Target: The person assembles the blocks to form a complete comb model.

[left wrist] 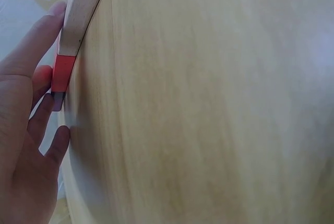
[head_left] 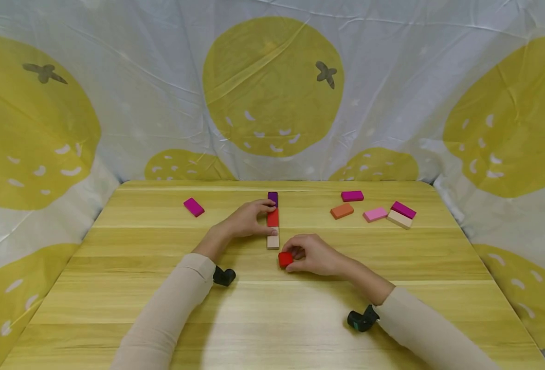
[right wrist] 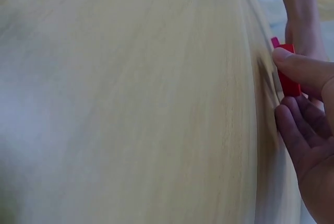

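Note:
A row of blocks runs away from me mid-table: a plain wooden block [head_left: 273, 242] nearest, a red block [head_left: 272, 219] behind it and a purple block [head_left: 273, 197] at the far end. My left hand [head_left: 247, 220] reaches over the row from the left, thumb at the plain block and a fingertip near where red meets purple. In the left wrist view, the thumb lies along the plain block [left wrist: 81, 18] and the other fingers are loosely bent. Just right of the row's near end, my right hand [head_left: 316, 255] pinches another red block [head_left: 285, 260] between thumb and fingers.
To the right lie an orange block [head_left: 342, 211], a pink block [head_left: 375, 215], a magenta block [head_left: 352, 196], and another magenta block [head_left: 403, 209] against a plain one [head_left: 399, 220]. A magenta block [head_left: 194, 207] lies at left. A patterned cloth [head_left: 383, 113] hangs behind the table.

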A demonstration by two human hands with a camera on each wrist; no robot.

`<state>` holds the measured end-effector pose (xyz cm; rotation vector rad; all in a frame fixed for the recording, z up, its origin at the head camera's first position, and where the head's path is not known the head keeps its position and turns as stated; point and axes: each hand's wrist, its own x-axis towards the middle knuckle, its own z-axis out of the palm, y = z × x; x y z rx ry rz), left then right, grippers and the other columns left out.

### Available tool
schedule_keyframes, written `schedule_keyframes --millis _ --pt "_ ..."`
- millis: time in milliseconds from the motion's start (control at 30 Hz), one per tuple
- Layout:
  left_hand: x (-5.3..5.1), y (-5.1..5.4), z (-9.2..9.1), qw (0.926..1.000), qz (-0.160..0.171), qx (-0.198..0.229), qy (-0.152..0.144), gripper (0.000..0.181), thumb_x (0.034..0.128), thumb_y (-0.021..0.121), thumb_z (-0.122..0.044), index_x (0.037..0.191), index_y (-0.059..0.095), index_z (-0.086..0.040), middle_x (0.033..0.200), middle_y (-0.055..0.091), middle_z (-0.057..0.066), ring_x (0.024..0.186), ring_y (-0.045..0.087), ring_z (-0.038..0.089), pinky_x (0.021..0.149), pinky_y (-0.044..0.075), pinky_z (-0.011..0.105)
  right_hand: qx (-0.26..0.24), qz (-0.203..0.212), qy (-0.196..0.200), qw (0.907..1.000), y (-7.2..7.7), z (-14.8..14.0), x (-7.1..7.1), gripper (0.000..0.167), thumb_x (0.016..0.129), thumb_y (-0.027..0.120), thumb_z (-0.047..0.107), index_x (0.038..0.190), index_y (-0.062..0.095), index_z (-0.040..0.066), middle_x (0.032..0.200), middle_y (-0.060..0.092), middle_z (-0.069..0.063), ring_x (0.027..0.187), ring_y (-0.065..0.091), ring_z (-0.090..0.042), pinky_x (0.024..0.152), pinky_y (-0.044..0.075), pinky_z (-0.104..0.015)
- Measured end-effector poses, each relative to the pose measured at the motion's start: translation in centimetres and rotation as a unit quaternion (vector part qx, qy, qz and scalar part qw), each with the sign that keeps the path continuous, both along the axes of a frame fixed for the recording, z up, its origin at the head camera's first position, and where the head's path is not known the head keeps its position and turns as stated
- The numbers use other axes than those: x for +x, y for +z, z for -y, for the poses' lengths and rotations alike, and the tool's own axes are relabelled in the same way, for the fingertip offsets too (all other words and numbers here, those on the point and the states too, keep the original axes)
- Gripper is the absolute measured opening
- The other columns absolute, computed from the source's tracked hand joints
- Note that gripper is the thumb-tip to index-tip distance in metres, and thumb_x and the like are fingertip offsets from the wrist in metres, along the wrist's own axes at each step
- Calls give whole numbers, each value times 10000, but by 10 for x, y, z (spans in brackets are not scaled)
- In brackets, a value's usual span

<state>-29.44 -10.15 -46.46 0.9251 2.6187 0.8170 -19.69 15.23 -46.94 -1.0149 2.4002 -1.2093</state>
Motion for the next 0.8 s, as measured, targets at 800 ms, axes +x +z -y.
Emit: schedule_keyframes --millis 800 --pt "2 2 -1 10000 7 50 49 784 847 861 -434 1446 593 -7 1563 469 65 1471 369 282 1211 277 412 -21 -534 38 9986 -5 0 -3 246 921 816 169 1142 768 74 1042 702 32 939 665 -119 832 578 -265"
